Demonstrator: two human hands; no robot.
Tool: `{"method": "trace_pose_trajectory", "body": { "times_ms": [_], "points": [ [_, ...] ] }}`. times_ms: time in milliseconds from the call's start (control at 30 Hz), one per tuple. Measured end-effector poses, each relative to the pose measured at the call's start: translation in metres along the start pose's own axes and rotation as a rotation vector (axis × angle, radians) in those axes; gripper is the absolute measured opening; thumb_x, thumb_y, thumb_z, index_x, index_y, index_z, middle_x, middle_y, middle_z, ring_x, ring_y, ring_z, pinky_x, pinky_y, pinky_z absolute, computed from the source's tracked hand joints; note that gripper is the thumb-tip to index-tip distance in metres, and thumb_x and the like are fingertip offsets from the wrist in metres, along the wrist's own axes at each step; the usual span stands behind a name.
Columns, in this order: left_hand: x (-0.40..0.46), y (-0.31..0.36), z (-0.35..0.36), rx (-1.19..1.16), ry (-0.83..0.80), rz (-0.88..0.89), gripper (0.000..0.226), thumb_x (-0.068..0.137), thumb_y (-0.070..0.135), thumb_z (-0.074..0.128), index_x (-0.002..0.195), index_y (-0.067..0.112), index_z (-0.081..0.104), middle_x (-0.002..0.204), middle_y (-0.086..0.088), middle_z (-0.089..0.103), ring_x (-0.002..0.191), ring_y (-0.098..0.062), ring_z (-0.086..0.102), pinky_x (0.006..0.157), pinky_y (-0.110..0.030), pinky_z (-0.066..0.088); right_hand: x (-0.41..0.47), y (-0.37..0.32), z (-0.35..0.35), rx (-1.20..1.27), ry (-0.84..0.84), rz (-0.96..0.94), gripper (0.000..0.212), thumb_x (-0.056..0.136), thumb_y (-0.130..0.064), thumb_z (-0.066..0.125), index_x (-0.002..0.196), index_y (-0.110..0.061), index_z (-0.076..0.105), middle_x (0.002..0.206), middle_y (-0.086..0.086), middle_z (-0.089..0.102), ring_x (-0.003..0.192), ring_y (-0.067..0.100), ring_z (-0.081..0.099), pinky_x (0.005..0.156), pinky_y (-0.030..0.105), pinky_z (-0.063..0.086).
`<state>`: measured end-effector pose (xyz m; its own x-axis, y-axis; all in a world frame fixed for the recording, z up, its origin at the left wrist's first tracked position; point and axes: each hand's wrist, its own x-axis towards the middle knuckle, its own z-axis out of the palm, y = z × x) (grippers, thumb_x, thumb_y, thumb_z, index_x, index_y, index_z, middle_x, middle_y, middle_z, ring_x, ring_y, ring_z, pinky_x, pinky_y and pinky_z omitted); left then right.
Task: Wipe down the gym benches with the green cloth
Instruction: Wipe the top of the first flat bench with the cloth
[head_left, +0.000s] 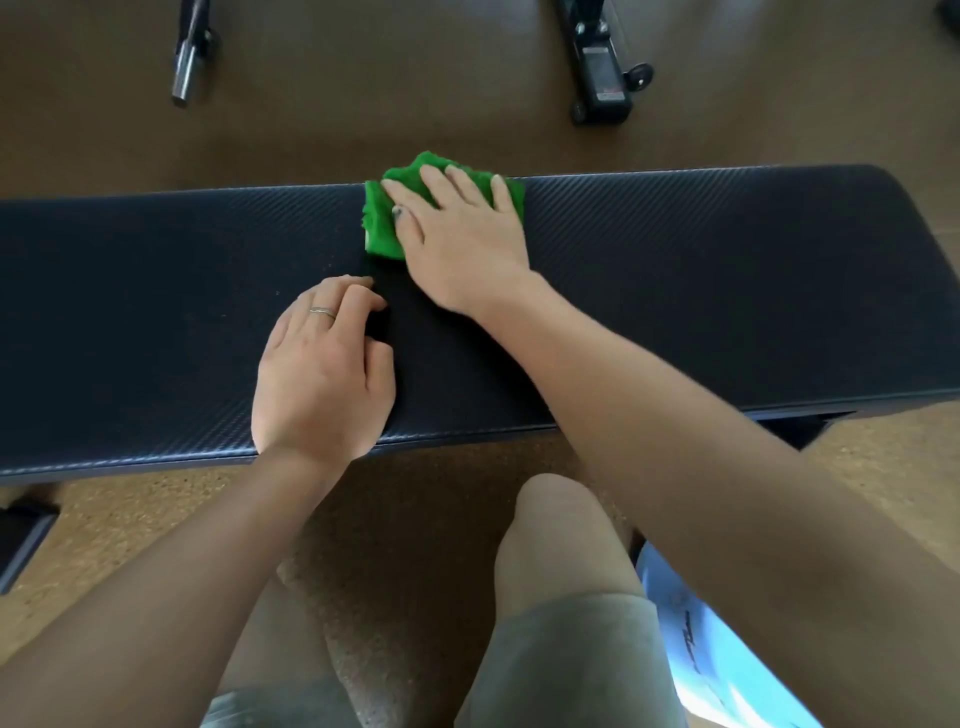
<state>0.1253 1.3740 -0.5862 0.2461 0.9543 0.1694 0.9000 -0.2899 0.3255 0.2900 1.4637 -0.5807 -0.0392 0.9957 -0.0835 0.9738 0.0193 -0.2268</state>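
A long black padded gym bench runs across the view from left to right. The green cloth lies crumpled on the bench's far edge, near the middle. My right hand presses flat on top of the cloth with its fingers spread, covering most of it. My left hand rests on the bench's near half, fingers curled, a ring on one finger, and holds nothing.
Brown speckled floor surrounds the bench. A barbell end lies on the floor at the far left. A black equipment base with a small wheel stands at the far right. My bent knee is below the bench's near edge.
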Motion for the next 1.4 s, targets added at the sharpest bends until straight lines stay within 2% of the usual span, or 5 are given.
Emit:
{"method": "trace_pose_trajectory", "body": {
  "times_ms": [300,600,800,1133,1400],
  "points": [
    [-0.002,0.001,0.000,-0.017,0.005,0.010,0.029,0.095,0.014,0.047,0.122,0.012,0.059,0.139,-0.005,0.057,0.130,-0.029,0.050,0.113,-0.048,0.039,-0.012,0.151,-0.035,-0.023,0.056,0.590,0.056,0.109,-0.044,0.012,0.162,-0.036,0.025,0.171,0.005,0.022,0.159,0.027,0.010,0.127,0.057,-0.001],
    [-0.003,0.000,0.000,-0.003,0.020,0.035,0.033,0.093,0.018,0.042,0.121,0.011,0.059,0.137,-0.006,0.058,0.127,-0.031,0.051,0.112,-0.047,0.038,-0.056,0.054,-0.006,-0.002,0.041,0.149,0.053,0.108,-0.049,0.017,0.161,-0.047,0.016,0.173,-0.004,0.012,0.160,0.021,0.007,0.128,0.052,-0.001],
    [-0.001,0.001,-0.001,-0.016,0.020,0.036,0.033,0.093,0.020,0.041,0.121,0.012,0.059,0.136,-0.005,0.058,0.127,-0.030,0.051,0.113,-0.048,0.039,-0.049,0.138,-0.028,-0.014,0.060,0.525,0.055,0.108,-0.048,0.013,0.163,-0.044,0.013,0.174,0.001,0.009,0.160,0.024,0.003,0.127,0.056,-0.001],
    [-0.004,0.001,0.001,-0.019,0.034,0.054,0.029,0.094,0.015,0.048,0.121,0.013,0.059,0.135,-0.004,0.059,0.125,-0.028,0.052,0.110,-0.044,0.039,-0.126,0.010,0.007,-0.005,0.013,0.063,0.053,0.109,-0.051,0.012,0.162,-0.048,0.010,0.173,-0.005,0.009,0.160,0.019,0.002,0.128,0.053,-0.002],
    [0.000,-0.004,0.001,-0.089,0.070,0.052,0.029,0.098,0.020,0.041,0.119,0.015,0.061,0.124,0.000,0.062,0.115,-0.022,0.054,0.101,-0.037,0.040,-0.097,0.016,-0.001,0.039,0.008,0.332,0.054,0.108,-0.050,0.012,0.163,-0.046,0.011,0.174,0.000,0.005,0.160,0.024,-0.001,0.127,0.056,-0.006]
  ]
}}
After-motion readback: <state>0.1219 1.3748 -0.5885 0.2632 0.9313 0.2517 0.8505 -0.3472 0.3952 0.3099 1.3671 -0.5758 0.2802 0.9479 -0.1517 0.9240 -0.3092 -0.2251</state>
